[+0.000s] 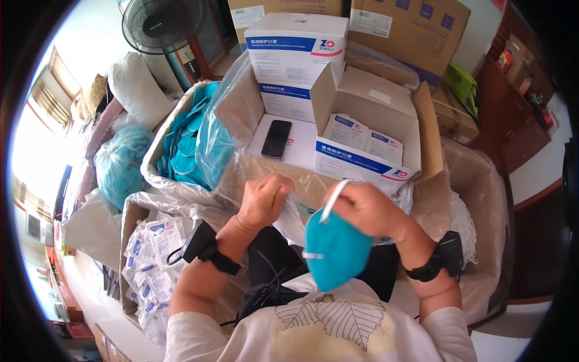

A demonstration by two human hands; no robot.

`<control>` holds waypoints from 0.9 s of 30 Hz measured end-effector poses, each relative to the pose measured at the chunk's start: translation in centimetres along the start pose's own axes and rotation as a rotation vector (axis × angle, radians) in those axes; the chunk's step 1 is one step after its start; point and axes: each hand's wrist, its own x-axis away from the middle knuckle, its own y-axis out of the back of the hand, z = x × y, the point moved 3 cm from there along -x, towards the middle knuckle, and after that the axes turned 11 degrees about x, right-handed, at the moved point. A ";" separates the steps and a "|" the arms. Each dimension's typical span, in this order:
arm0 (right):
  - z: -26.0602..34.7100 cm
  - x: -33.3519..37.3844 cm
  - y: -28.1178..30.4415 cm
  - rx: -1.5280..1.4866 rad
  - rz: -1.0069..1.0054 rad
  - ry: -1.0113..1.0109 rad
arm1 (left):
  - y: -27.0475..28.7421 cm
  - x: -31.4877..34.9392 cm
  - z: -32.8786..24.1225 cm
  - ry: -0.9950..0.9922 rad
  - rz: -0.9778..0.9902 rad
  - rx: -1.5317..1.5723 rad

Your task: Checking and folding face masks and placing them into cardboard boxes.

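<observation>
In front of my lap a teal face mask (338, 250) hangs from my right hand (369, 208), whose fingers are closed at its top edge. A white strap loops up past those fingers, and a small white strip shows at the mask's left side. My left hand (263, 201) is a fist to the left of the mask. Something white and stringy (292, 220) hangs from it, perhaps a bunch of elastic straps, but blur hides its kind. The two hands are apart, just nearer to me than an open white carton (365, 161) holding small white packets.
Closed white cartons (295, 51) and a black phone (277, 139) stand beyond my hands. To the left are a lined box (151, 178) of teal masks and a box of small packets (154, 265). White straps (461, 223) lie in a box at right.
</observation>
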 end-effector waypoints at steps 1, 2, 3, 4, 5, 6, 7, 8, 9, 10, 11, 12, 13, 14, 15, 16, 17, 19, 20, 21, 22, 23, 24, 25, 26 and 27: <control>1.0 -0.4 -0.6 0.181 0.050 -0.004 | -0.2 -0.3 -0.4 -0.029 0.024 -0.007; 1.2 -0.6 -1.1 0.250 0.044 0.016 | -0.3 -0.5 -0.8 -0.057 0.048 -0.015; 1.0 -0.8 -1.7 0.320 0.040 0.037 | -0.4 -0.7 -1.0 -0.084 0.071 -0.022; 0.7 -1.0 -2.2 0.389 0.035 0.059 | -0.6 -0.6 -1.1 -0.091 0.080 -0.024; 0.5 -1.0 -2.5 0.404 0.048 0.042 | -0.7 -0.6 -1.2 -0.097 0.086 -0.023; 0.3 -1.0 -2.9 0.415 0.062 0.028 | -0.7 -0.4 -1.3 -0.100 0.093 -0.024; 0.1 -1.0 -3.3 0.427 0.076 0.013 | -0.7 -0.3 -1.3 -0.103 0.100 -0.026; -0.1 -1.1 -3.7 0.434 0.083 0.021 | -0.9 -0.2 -1.3 -0.091 0.113 -0.023; -0.3 -1.2 -4.3 0.441 0.090 0.027 | -1.0 -0.1 -1.3 -0.079 0.125 -0.020; -0.5 -1.3 -4.8 0.448 0.097 0.034 | -1.1 0.1 -1.2 -0.066 0.137 -0.016; -1.0 -1.2 -4.8 0.325 -0.006 -0.005 | -0.8 0.3 -0.7 -0.001 0.045 -0.015; -1.5 -1.1 -4.8 0.202 -0.103 -0.040 | -0.4 0.6 -0.1 0.065 -0.052 -0.018; -2.0 -1.0 -4.6 0.078 -0.197 -0.074 | 0.1 0.8 0.4 0.132 -0.150 -0.022; -2.4 -0.9 -3.8 -0.090 -0.323 -0.104 | 0.9 1.0 1.3 0.345 -0.268 0.016; -2.9 -0.7 -2.9 -0.261 -0.439 -0.133 | 1.6 0.6 1.5 0.359 -0.329 -0.011; -3.5 -0.4 -2.2 -0.580 -0.540 -0.229 | 2.6 1.4 2.5 0.431 -0.402 -0.029; -4.3 0.1 -1.5 -0.899 -0.626 -0.336 | 3.5 2.5 3.8 0.504 -0.478 -0.047; -8.6 3.3 1.2 -0.895 -0.700 -0.187 | 7.1 4.9 6.7 0.555 -0.625 -0.081; -11.4 5.3 2.5 -0.752 -0.622 0.032 | 9.8 6.4 7.7 0.503 -0.713 -0.163; -11.0 6.3 3.0 -1.019 -0.604 0.149 | 13.1 8.6 9.3 0.558 -0.748 -0.301; -10.4 6.8 3.2 -1.005 -0.845 -0.086 | 17.0 11.9 11.0 0.544 -0.821 -0.442; -11.1 8.2 3.1 -0.996 -0.903 -0.193 | 19.9 13.2 10.0 0.732 -0.923 -0.420; -11.6 8.9 2.8 -1.007 -0.932 -0.290 | 24.7 18.2 11.3 0.666 -1.014 -0.453; -14.1 10.7 3.4 -1.042 -0.782 -0.255 | 28.2 22.6 11.3 0.840 -1.117 -0.471; -15.4 11.5 3.4 -1.075 -0.648 -0.221 | 30.1 25.8 10.5 0.910 -1.249 -0.499; -15.0 10.6 3.0 -1.108 -0.514 -0.146 | 32.1 30.4 9.3 1.149 -1.244 -0.627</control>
